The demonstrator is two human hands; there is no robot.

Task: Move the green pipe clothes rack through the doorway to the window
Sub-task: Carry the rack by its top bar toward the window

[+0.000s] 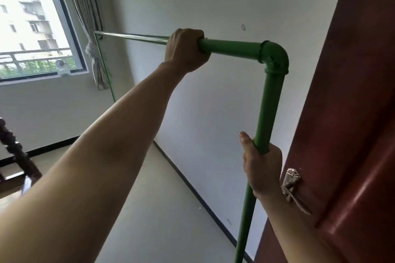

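Partway there: rack (271, 100) beside the open door (350, 113), left hand (186, 49) and right hand (261, 166) fingers wrapped tight around its pipes, window (32, 23) ahead, not yet reached.

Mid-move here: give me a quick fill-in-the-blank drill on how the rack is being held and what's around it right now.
1. The left hand grips the rack's ____ top bar.
2. The right hand grips the upright green pipe below the ____ fitting that joins it to the top bar.
3. The metal handle beside the right hand belongs to the reddish-brown ____.
4. The tied-back curtain hangs on the ____ side of the window.

Missing words: horizontal; elbow; door; right
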